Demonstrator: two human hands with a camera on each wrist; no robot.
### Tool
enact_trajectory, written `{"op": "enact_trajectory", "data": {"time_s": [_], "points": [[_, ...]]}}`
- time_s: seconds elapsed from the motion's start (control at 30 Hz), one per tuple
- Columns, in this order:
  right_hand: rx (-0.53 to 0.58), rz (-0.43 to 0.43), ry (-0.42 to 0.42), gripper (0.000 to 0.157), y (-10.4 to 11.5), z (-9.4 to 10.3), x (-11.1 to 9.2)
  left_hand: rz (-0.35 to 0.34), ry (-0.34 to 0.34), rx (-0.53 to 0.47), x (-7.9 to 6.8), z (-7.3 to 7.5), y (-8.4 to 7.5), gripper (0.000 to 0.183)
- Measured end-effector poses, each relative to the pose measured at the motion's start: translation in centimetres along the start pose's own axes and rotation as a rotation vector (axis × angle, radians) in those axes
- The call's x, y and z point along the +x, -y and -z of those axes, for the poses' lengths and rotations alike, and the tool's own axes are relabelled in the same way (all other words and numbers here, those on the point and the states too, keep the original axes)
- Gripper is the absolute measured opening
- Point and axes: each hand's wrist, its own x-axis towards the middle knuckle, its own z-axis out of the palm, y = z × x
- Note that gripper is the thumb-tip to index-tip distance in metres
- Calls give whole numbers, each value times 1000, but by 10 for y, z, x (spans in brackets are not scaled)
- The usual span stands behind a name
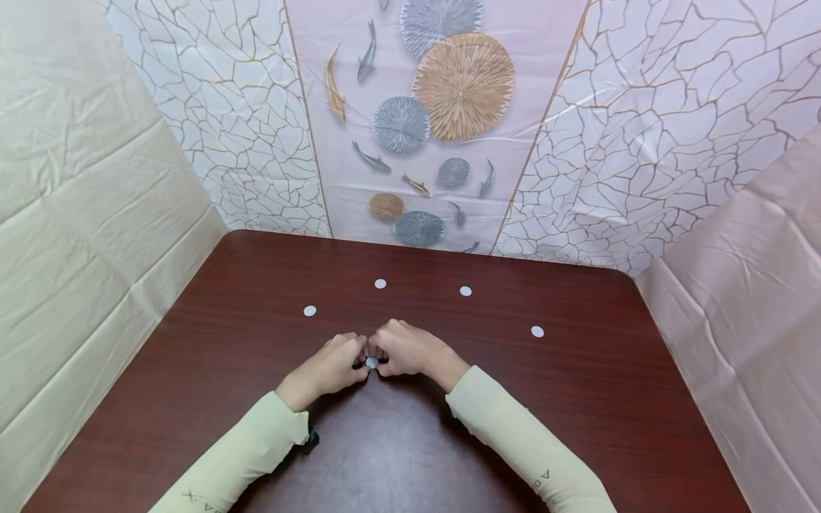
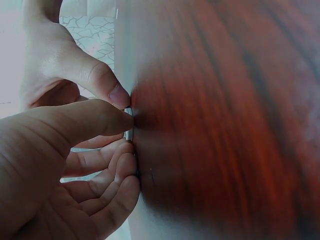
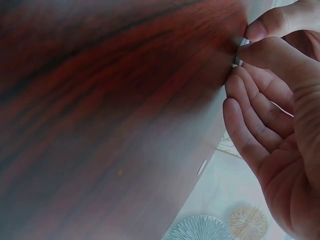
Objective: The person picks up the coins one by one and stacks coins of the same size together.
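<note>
A small, thin white disc [image 1: 372, 363] lies flat at the table surface, between the two hands in the head view. My left hand [image 1: 333, 365] grips it from the left, thumb at the near side and curled fingers at the far side. From the right, my right hand [image 1: 410, 349] holds the same disc in a matching way, so the fingertips of both hands nearly meet around it. In the left wrist view only the pale edge of the disc [image 2: 129, 131] shows between thumb and fingertips. The right wrist view has the thumb covering most of it.
Four similar white discs form a loose arc farther back on the dark red-brown table [image 1: 398, 442]: a left one [image 1: 310, 311], two at the back [image 1: 380, 283], and a right one [image 1: 537, 331]. Patterned sheeting [image 1: 256, 128] rises behind the table; plain cloth hangs at both sides.
</note>
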Motion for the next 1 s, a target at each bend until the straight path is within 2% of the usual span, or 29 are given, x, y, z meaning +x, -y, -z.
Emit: {"op": "enact_trajectory", "data": {"time_s": [0.33, 0.67, 0.83, 1.0], "points": [[7, -27, 5, 11, 1, 0, 0, 5, -5, -1, 0, -1, 0, 16], [9, -43, 14, 11, 2, 0, 0, -4, 11, 9, -6, 5, 0, 17], [0, -55, 19, 12, 2, 1, 0, -22, -5, 16, -12, 10, 5, 17], [-2, -67, 19, 13, 2, 1, -1, 8, 0, 7, -19, 17, 15, 18]]}}
